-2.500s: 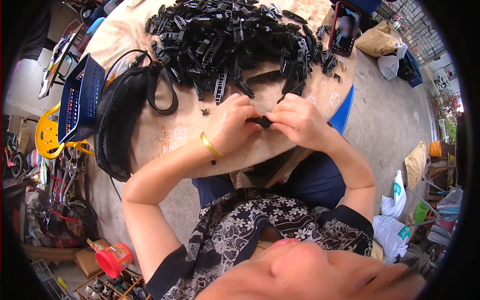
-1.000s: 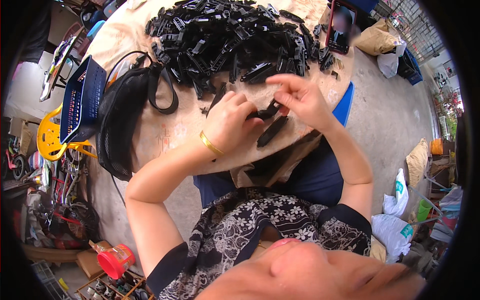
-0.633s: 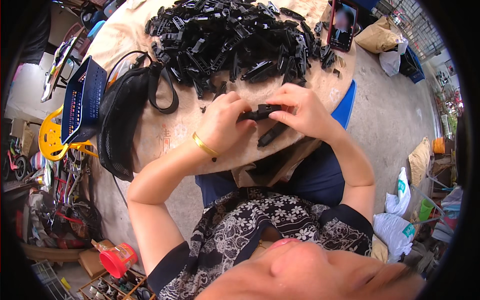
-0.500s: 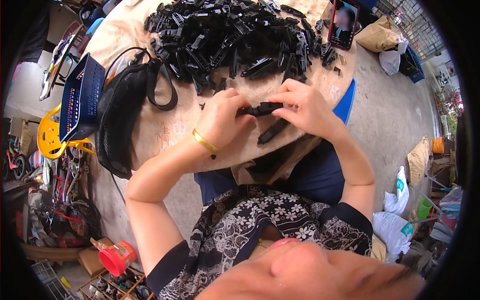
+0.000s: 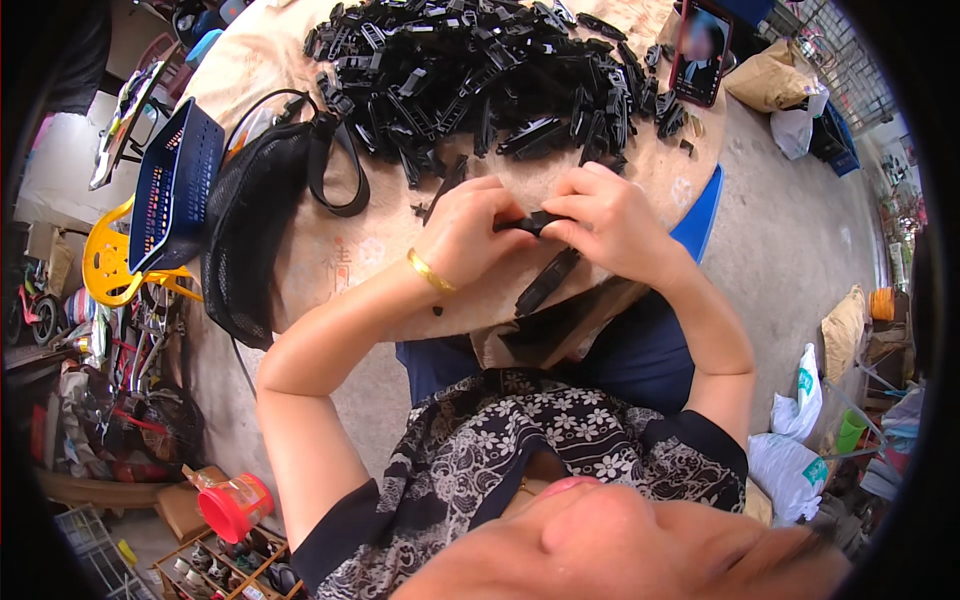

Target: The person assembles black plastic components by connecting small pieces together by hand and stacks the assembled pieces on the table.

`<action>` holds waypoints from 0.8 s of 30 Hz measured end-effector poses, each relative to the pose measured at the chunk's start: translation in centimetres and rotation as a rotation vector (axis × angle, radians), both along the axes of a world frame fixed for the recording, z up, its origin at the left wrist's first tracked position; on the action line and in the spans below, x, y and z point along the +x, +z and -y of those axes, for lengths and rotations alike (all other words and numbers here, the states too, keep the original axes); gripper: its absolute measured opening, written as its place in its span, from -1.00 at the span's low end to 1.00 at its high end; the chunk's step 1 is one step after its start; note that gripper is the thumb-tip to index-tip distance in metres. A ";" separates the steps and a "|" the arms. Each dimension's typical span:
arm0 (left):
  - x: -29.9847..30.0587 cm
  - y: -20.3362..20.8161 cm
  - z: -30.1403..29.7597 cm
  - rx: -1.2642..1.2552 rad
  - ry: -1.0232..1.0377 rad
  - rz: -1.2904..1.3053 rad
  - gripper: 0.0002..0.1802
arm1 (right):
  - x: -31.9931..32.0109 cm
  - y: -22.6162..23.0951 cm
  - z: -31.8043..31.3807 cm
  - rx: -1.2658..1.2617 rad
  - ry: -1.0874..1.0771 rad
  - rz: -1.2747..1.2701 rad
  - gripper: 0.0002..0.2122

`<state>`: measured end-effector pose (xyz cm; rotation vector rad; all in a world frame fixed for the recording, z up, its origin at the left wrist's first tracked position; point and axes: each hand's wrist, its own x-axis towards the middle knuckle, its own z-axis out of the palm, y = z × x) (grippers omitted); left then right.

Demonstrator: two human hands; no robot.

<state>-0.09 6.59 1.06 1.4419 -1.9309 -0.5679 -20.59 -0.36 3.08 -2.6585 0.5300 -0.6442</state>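
Between my two hands is a small black plastic part (image 5: 537,222), mostly covered by my fingers. My left hand (image 5: 480,228), with a gold bangle at the wrist, pinches its left end. My right hand (image 5: 612,222) grips the other end between thumb and fingertips. Just below, a longer black plastic piece (image 5: 547,284) lies slanted near the table's front edge. Another thin black piece (image 5: 446,188) rests beyond my left hand. A large heap of black plastic parts (image 5: 470,80) spreads over the far side of the cloth-covered table (image 5: 385,270).
A black mesh bag (image 5: 255,220) with a strap lies on the table's left side. Beside it are a blue basket (image 5: 175,190) and a yellow stool (image 5: 105,260). A phone (image 5: 702,55) stands at the far right. Sacks (image 5: 775,75) sit on the floor beyond.
The hands have drawn closer together round the black part, and less of it shows now. The whole scene has shifted slightly to the right in the picture.
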 end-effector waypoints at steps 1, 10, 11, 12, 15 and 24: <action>-0.2 0.1 -0.1 0.023 -0.052 -0.020 -0.77 | -0.3 0.4 -0.1 0.041 0.047 -0.001 -0.63; 0.7 0.6 0.0 0.086 -0.351 -0.078 -0.75 | -1.4 0.2 -3.8 -0.054 0.165 -0.120 -0.40; 0.5 1.0 0.1 0.100 -0.365 -0.084 -0.75 | -1.6 0.3 -3.7 -0.038 0.152 -0.122 -0.40; 0.6 1.4 0.2 0.145 -0.347 -0.083 -0.72 | -1.8 0.4 -3.4 -0.053 0.183 -0.107 -0.49; 1.4 1.8 0.2 0.350 -0.259 -0.187 -0.67 | -3.2 1.1 -3.1 0.156 0.286 -0.071 -0.68; -2.6 4.1 -2.9 -0.201 -0.404 -0.079 -0.70 | -5.4 -13.0 -3.2 0.268 0.126 -0.661 -0.67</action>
